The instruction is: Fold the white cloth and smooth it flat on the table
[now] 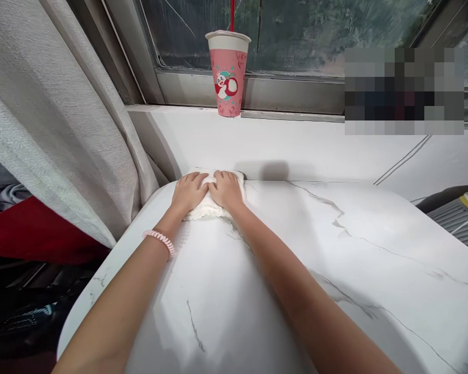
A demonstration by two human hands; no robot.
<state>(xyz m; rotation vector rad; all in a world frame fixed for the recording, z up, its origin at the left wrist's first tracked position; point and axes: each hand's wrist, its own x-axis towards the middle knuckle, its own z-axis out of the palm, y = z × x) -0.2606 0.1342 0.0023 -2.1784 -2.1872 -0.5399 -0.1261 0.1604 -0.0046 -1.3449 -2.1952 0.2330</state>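
At far edge of the white marble-look desk, head view: both hands lie flat, side by side, on a folded white cloth. Left hand covers cloth's left part, right hand the right part; thumbs nearly touching in the middle. Fingers of both are stretched out, palms down, pressing on the cloth, not curled round it, so no real grip, just flat contact. Cloth sits at desk's far edge, left of centre, its near edge peeking out under the wrists. Pink coiled band round left wrist. Both forearms run from near bottom of frame up to the cloth.

Beyond desk: white window sill, w/ a pink paper cup standing upright at the far side vs. the window frame, red straw sticking up from its lid. Cup well apart from hands. Grey curtain hangs at left, reaching down beside desk's left edge. Far right: grey ribbed item, partly cut off, can't tell what it is.
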